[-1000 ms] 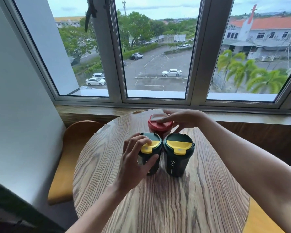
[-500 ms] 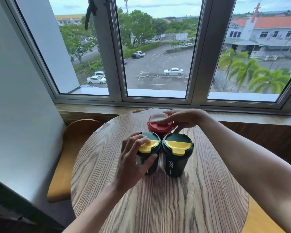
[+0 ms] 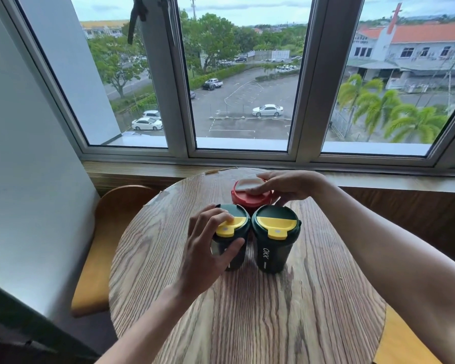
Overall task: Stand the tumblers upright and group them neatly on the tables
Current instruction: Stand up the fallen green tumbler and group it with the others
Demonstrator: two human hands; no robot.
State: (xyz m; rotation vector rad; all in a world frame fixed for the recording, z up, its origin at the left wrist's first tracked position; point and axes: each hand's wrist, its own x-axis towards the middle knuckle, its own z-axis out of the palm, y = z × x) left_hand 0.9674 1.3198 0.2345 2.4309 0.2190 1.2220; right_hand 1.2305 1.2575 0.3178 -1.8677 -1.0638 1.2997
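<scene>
Where the two bare forearms reach in from the bottom edge, a round wooden table (image 3: 247, 324) with strong grain fills the near ground. On it, toward its far half, three tumblers stand upright in a tight triangle. Nearest are two dark green ones with yellow lid flaps. The left green tumbler (image 3: 233, 256) is gripped by the left hand (image 3: 208, 248), thumb across its front wall and fingertips curled over the lid's rim and yellow flap. Just beside it, touching or nearly so, the right green tumbler (image 3: 275, 243) stands free of either hand, white lettering running up its side. Behind the pair, in the gap between them, sits the red tumbler (image 3: 243, 197) with a pale flap on its lid; the right hand (image 3: 286, 186) grasps it from the right, fingers laid over the lid and thumb at the side. Left of the table a wooden chair (image 3: 108, 232) with a yellow seat is tucked against the wall. Beyond, a wooden sill runs under a wide window (image 3: 242, 151) looking down on a car park, trees and a red-roofed building.
</scene>
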